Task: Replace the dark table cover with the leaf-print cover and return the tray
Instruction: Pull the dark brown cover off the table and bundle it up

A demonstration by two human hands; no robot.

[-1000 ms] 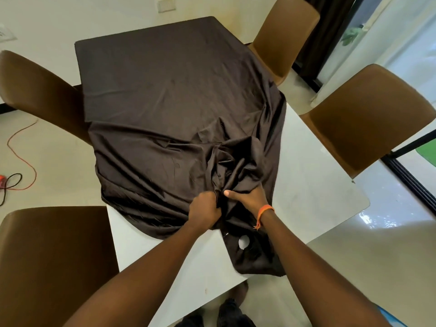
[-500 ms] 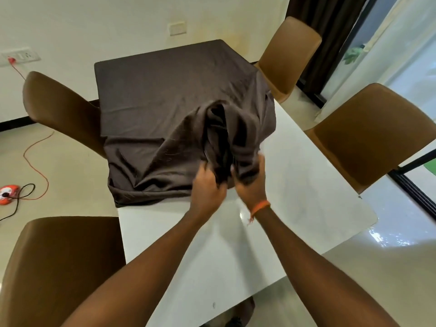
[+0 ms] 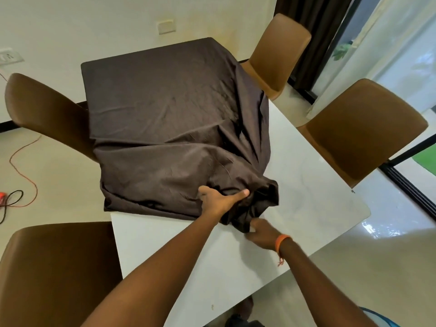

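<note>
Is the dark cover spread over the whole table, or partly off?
Partly off: the dark cover lies only on the far half; the near white tabletop shows.

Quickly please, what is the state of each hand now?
Left hand: grips the bunched dark cover.
Right hand: holds the near edge of the dark cover, fingers partly hidden.

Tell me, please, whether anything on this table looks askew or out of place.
The dark brown fabric table cover is askew: it lies flat only on the far half and is bunched into folds at the near right, where the left hand and right hand grip it. The white tabletop lies uncovered in front.
</note>
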